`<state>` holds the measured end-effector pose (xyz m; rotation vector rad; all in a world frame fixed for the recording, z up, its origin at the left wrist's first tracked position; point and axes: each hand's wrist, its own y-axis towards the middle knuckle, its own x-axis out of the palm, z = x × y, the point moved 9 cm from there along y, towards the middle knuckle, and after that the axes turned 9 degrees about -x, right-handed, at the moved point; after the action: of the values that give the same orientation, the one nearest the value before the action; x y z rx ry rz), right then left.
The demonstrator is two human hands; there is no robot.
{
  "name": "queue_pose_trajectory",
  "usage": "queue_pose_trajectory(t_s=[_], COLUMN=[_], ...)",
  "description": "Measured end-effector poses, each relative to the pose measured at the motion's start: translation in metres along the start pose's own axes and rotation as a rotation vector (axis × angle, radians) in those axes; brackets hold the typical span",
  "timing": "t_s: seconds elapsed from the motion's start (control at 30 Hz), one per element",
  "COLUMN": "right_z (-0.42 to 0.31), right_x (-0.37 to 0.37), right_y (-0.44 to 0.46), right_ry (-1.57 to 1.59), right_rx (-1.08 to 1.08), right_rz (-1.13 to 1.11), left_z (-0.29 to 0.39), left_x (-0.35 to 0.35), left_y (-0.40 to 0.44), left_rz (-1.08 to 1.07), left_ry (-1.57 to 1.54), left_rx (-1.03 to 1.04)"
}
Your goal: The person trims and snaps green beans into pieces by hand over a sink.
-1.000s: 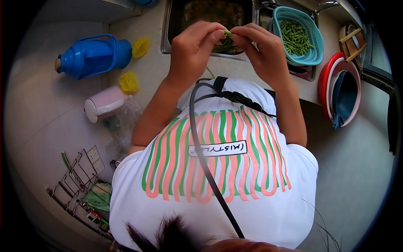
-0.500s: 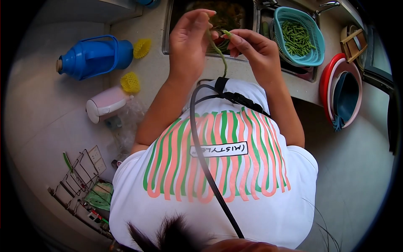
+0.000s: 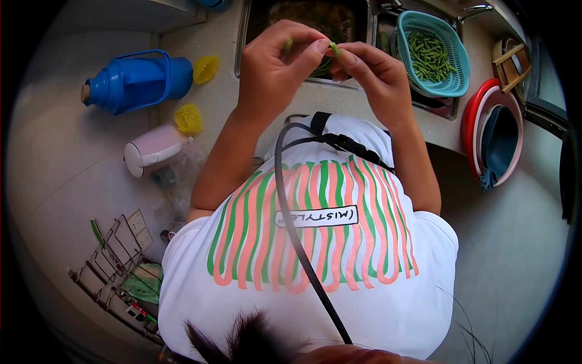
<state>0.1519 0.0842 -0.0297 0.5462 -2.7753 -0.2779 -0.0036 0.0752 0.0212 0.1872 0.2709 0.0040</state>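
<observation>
Over the near edge of the left sink basin (image 3: 242, 36), both my hands meet at a green bean (image 3: 333, 48). My left hand (image 3: 273, 70) is closed, its thumb and index finger pinching one end of the bean. A bit of green also shows among its curled fingers. Thumb and fingertips of my right hand (image 3: 379, 76) grip the bean's other end. Behind the hands, the basin holds brownish contents and some long green beans, mostly hidden. To the right, a teal basket (image 3: 461, 67) contains many short bean pieces (image 3: 430, 57).
On the left lie a blue thermos (image 3: 130, 85), two yellow scrubbers (image 3: 205, 70) and a pink-and-white kettle (image 3: 156, 150). Red and pink basins (image 3: 473, 118) stand at the counter's right edge. A faucet (image 3: 476, 9) is at the back right.
The long bean that dangled from my left hand no longer hangs in view. My left hand has turned and come closer to the right, fingertips now meeting at the bean.
</observation>
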Motion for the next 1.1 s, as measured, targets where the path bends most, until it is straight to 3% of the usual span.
queue_pose_trajectory(t_s=[0.07, 0.17, 0.2, 0.3, 0.5, 0.6, 0.67, 0.77, 0.93, 0.97, 1.0, 1.07, 1.1], right_z=[-0.007, -0.045, -0.047, -0.044, -0.002, 0.001, -0.007, -0.029, -0.062, -0.066, -0.076, -0.066, -0.063], right_x=[0.002, 0.009, 0.01, 0.009, 0.0, -0.002, -0.013, -0.042, -0.122, -0.135, -0.134, -0.122, -0.118], right_y=[0.003, 0.01, 0.009, 0.006, -0.005, -0.009, -0.012, -0.014, -0.04, -0.039, -0.035, -0.026, -0.027], right_ry=[-0.18, -0.667, -0.698, -0.697, -0.137, -0.072, -0.095, -0.161, -0.746, -1.028, -1.61, -1.98, -1.782], right_rx=[-0.078, -0.456, -0.447, -0.415, -0.106, -0.07, -0.142, -0.313, -0.326, -0.224, -0.24, -0.27, -0.287], right_rz=[0.013, 0.02, 0.044, 0.077, 0.276, 0.302, 0.378, 0.525, 0.9, 0.842, 0.707, 0.448, 0.388], left_z=[0.005, 0.012, 0.014, 0.016, -0.007, -0.013, -0.013, -0.042, -0.05, -0.049, -0.049, -0.047, -0.047], left_x=[-0.001, 0.002, 0.005, 0.008, 0.014, 0.018, 0.019, 0.009, 0.011, 0.013, 0.015, 0.02, 0.024], left_y=[0.001, 0.0, -0.001, -0.002, 0.0, 0.0, 0.0, 0.0, 0.005, 0.006, 0.007, 0.006, 0.004], left_rz=[0.015, 0.043, 0.04, 0.042, 0.031, 0.034, 0.064, 0.092, -0.045, -0.081, -0.117, -0.154, -0.177], left_ry=[0.117, 0.19, 0.222, 0.269, 0.17, 0.135, 0.176, 0.161, 0.031, 0.062, 0.092, 0.188, 0.235], left_rx=[0.048, 0.09, 0.095, 0.116, 0.038, -0.008, -0.003, -0.156, -0.229, -0.212, -0.196, -0.113, -0.072])
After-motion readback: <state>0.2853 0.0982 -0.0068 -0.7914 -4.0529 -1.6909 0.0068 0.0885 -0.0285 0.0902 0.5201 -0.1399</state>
